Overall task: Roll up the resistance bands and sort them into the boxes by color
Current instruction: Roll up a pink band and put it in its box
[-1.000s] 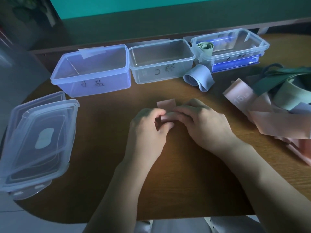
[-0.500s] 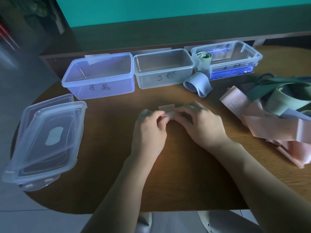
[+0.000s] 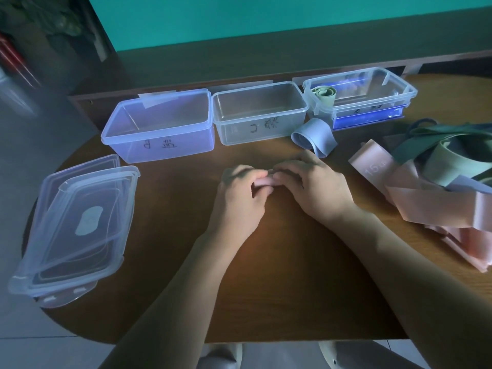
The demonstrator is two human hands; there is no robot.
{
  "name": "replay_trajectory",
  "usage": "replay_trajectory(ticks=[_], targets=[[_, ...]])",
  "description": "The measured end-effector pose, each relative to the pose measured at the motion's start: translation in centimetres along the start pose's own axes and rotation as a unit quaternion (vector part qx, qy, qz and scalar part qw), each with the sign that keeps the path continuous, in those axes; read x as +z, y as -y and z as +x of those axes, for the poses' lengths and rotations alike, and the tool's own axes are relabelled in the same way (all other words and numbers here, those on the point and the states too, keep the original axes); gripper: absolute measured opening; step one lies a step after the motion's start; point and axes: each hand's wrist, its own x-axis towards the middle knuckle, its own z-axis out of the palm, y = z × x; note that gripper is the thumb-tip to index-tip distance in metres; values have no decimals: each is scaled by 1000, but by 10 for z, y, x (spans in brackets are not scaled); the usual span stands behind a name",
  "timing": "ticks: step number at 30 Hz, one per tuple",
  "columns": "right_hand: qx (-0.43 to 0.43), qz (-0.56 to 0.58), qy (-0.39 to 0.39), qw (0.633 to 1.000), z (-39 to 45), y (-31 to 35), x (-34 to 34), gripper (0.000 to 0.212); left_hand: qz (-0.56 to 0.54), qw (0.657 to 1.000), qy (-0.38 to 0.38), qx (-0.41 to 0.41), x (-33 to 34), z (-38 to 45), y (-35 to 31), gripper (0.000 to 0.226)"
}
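Brown wooden surface (image 3: 279,275) with a rounded left end, set before a teal wall and a dark ledge. Along the far edge, three clear plastic boxes in a row: bluish-tinted left box (image 3: 159,126) with handwritten marks on its front, clear middle box (image 3: 259,113) also marked, shallower right box (image 3: 359,94) standing on something blue. Inside the right box, at its left end, a rolled pale green band (image 3: 324,94). Just in front of that box, on the wood, a loosely rolled pale blue band (image 3: 314,136). At the far right, a tangled heap of loose bands (image 3: 431,182): pink ones, one printed "15 LB", with pale green and dark green ones lying over them. At the near left, a stack of clear plastic lids (image 3: 77,225) overhanging the edge.

In the middle, well apart from the boxes, a small pink rolled band (image 3: 262,181) held low over the wood between both hands. Left hand (image 3: 241,194) with fingers curled round the roll's left end; right hand (image 3: 314,187) with fingertips curled over its right end. Most of the roll hidden by the fingers. Both forearms reaching in from the near edge.
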Motion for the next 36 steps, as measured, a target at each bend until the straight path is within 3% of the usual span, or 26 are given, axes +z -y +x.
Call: replay_trajectory(ticks=[5, 11, 16, 20, 23, 27, 30, 36], targets=[[-24, 33, 14, 999, 5, -1, 1, 25, 19, 1000, -1, 18, 3, 10, 7, 16], [-19, -16, 36, 999, 13, -5, 3, 31, 57, 998, -3, 24, 6, 18, 10, 23], [-1, -24, 55, 998, 21, -6, 3, 30, 13, 998, -19, 55, 1, 22, 12, 19], [-3, -49, 61, 997, 24, -5, 5, 34, -7, 1000, 24, 11, -1, 27, 14, 34], [-11, -46, 50, 998, 26, -5, 5, 38, -4, 999, 31, 11, 1, 34, 19, 31], [-47, 17, 29, 998, 28, -11, 6, 38, 17, 998, 58, 17, 1, 42, 20, 25], [-10, 118, 3, 993, 29, -13, -2, 34, -21, 996, 83, -7, -2, 43, 20, 25], [57, 362, 18, 930, 20, 4, -14, 21, -194, 972, 88, -97, -8, 42, 14, 23]])
